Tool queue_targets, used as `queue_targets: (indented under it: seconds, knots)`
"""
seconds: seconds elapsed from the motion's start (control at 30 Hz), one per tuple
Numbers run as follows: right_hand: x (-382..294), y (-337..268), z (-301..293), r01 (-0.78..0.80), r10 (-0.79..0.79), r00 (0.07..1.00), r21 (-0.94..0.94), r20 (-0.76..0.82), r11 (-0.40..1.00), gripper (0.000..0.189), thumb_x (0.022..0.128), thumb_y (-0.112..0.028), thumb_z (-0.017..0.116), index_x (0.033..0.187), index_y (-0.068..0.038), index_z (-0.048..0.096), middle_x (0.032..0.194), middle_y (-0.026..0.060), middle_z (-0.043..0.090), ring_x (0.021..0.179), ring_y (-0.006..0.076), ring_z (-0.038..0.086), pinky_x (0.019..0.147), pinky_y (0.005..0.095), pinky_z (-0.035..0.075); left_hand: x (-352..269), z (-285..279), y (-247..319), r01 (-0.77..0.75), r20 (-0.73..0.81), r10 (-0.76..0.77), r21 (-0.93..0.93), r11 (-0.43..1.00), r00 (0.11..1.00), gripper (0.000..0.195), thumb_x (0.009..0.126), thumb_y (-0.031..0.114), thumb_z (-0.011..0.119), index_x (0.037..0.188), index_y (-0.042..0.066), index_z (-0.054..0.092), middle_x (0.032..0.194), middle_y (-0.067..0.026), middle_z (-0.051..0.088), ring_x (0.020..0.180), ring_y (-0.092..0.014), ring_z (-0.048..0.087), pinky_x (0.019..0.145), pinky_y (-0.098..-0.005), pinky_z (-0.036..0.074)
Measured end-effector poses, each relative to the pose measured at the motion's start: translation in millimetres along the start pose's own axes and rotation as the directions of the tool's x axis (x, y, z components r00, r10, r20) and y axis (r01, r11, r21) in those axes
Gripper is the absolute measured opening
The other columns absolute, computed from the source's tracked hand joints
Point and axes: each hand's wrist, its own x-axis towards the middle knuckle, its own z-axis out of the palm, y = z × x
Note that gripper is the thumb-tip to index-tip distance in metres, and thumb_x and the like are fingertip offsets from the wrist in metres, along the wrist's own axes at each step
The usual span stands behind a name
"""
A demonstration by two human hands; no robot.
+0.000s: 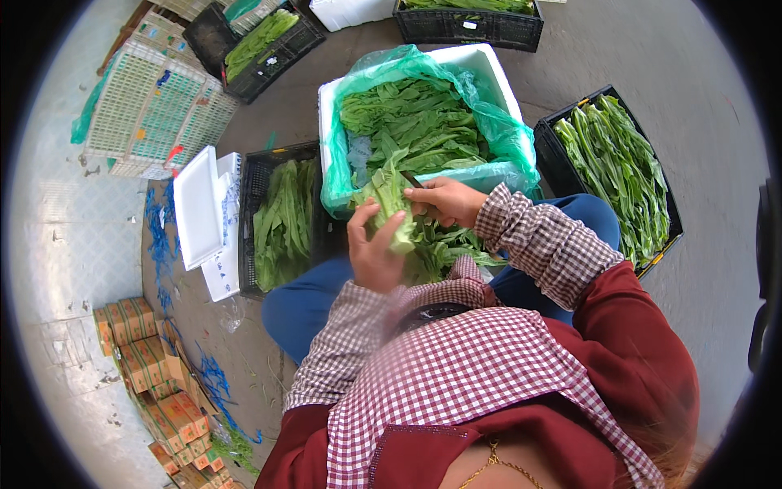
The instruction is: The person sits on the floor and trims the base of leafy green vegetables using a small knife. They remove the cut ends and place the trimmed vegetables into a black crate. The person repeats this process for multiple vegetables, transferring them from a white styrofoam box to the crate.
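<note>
My left hand point(377, 247) holds a head of leafy green vegetable point(391, 198), its pale stem end towards me and its leaves pointing away. In my right hand point(449, 202) is a small dark tool, probably a knife point(411, 179); its tip shows beside the leaves, and the fingers hide the rest. Just beyond both hands stands a white foam box point(504, 85) lined with a green plastic bag point(522, 150), with long leafy greens point(421, 122) inside. More loose greens point(449, 244) lie below my right hand, between my knees.
Black plastic crates of greens stand at left point(245, 220), right point(672, 226), upper left point(250, 85) and top point(470, 30). White foam lids point(198, 208) lean beside the left crate. Farther left are stacked plastic baskets point(140, 104), blue strapping point(214, 379) and stacked cartons point(177, 415).
</note>
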Motion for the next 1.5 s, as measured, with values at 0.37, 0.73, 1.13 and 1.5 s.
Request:
queue_targets:
  seconds: [0.37, 0.73, 1.13, 1.5]
  knots:
    - [-14.1, -10.0, 9.9, 0.561, -0.499, 0.827, -0.430, 0.260, 0.707, 0.030, 0.089, -0.019, 0.077, 0.115, -0.005, 0.074, 0.105, 0.0075, 0.075, 0.099, 0.0147, 0.068, 0.092, 0.0312, 0.052, 9.5, -57.4, -13.5, 0.319, 0.214, -0.262, -0.822, 0.472, 0.941, 0.053, 0.078, 0.004, 0.061, 0.130, 0.000, 0.054, 0.129, -0.0149, 0.058, 0.133, -0.038, 0.052, 0.113, -0.0511, 0.041]
    - [0.2, 5.2, 15.2, 0.413, -0.442, 0.892, -0.567, 0.093, 0.713, 0.022, 0.092, -0.024, 0.071, 0.098, -0.003, 0.072, 0.076, 0.0079, 0.067, 0.067, 0.0135, 0.058, 0.062, 0.0337, 0.049, 10.0, -44.8, -17.4, 0.487, 0.299, -0.558, -0.844, 0.223, 0.774, 0.045, 0.085, -0.007, 0.050, 0.130, 0.001, 0.053, 0.136, -0.0195, 0.057, 0.122, -0.026, 0.057, 0.109, -0.0410, 0.044]
    - [19.9, 36.5, -8.0, 0.227, -0.449, 0.851, -0.580, -0.272, 0.782, 0.021, 0.095, -0.020, 0.067, 0.098, 0.001, 0.066, 0.082, 0.0139, 0.067, 0.071, 0.0203, 0.059, 0.067, 0.0368, 0.049, 5.1, -156.8, -57.8, 0.344, -0.158, -0.706, -0.786, 0.513, 0.690, 0.042, 0.096, 0.003, 0.054, 0.138, 0.005, 0.050, 0.134, -0.0125, 0.059, 0.119, -0.023, 0.059, 0.102, -0.0379, 0.050]
    - [38.3, 82.6, 3.6, -0.011, -0.160, 0.980, -0.829, -0.121, 0.559, 0.024, 0.088, -0.020, 0.074, 0.099, 0.001, 0.070, 0.097, 0.0188, 0.072, 0.094, 0.0340, 0.069, 0.084, 0.0415, 0.053, -23.9, -332.7, -162.4, 0.178, -0.767, -0.626, -0.602, 0.778, 0.139, 0.048, 0.098, 0.025, 0.067, 0.139, 0.007, 0.048, 0.132, -0.0127, 0.059, 0.117, -0.026, 0.060, 0.102, -0.0395, 0.051]
